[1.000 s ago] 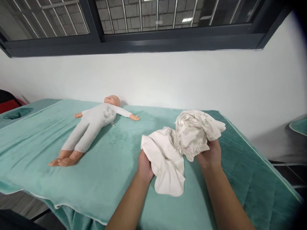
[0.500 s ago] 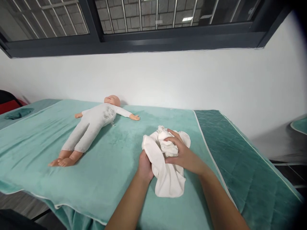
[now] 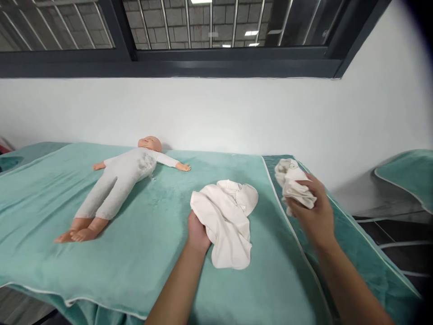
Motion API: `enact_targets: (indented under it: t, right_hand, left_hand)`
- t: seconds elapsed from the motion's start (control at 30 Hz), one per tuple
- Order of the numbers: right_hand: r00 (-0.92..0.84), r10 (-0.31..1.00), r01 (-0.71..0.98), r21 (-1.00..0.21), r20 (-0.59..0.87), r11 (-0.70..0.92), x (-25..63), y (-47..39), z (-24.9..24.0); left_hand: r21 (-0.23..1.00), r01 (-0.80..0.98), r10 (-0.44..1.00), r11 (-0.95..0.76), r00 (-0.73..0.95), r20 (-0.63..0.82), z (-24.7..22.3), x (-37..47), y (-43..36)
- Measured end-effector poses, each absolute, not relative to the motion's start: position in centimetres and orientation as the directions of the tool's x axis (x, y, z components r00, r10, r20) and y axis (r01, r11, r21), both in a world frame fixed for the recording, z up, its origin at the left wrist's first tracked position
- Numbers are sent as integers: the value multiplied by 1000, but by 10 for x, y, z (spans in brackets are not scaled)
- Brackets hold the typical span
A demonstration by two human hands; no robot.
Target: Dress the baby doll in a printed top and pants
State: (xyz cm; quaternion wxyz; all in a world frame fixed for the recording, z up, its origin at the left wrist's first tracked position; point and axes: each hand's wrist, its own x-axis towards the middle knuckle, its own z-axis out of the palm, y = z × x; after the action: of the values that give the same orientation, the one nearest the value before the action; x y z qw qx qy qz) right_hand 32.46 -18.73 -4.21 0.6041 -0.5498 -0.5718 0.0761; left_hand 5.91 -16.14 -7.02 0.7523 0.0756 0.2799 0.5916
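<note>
My left hand (image 3: pixel 198 232) is closed around the left edge of a white cloth baby garment (image 3: pixel 230 225), its fingers hidden beneath the fabric. The garment hangs loosely over the hand, above the light green cover (image 3: pixel 169 271). Off to the right, my right hand (image 3: pixel 316 214) grips a crumpled white cloth bundle (image 3: pixel 296 183) with fingers and thumb on its near side. The bundle is apart from the garment and hovers over the darker green quilted strip. What kind of cloth it is cannot be made out.
A baby doll (image 3: pixel 125 174) in a white suit lies on its back at the left, arms spread. Behind the bed are a white wall (image 3: pixel 209 113) and a dark-framed window (image 3: pixel 219 67) with bars. Another green-covered surface (image 3: pixel 409 176) stands at the far right.
My right hand has lifted the crumpled bundle off the garment and moved it right. My left hand keeps the garment, which has spread out a little. The view has shifted right.
</note>
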Motion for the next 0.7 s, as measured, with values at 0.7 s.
enact_targets:
  t: [0.7]
  right_hand:
    - [-78,882,984,-106,466,144,383,-201,-102]
  left_hand:
    - [429,-870,945,243,113,-307,-67,60,-166]
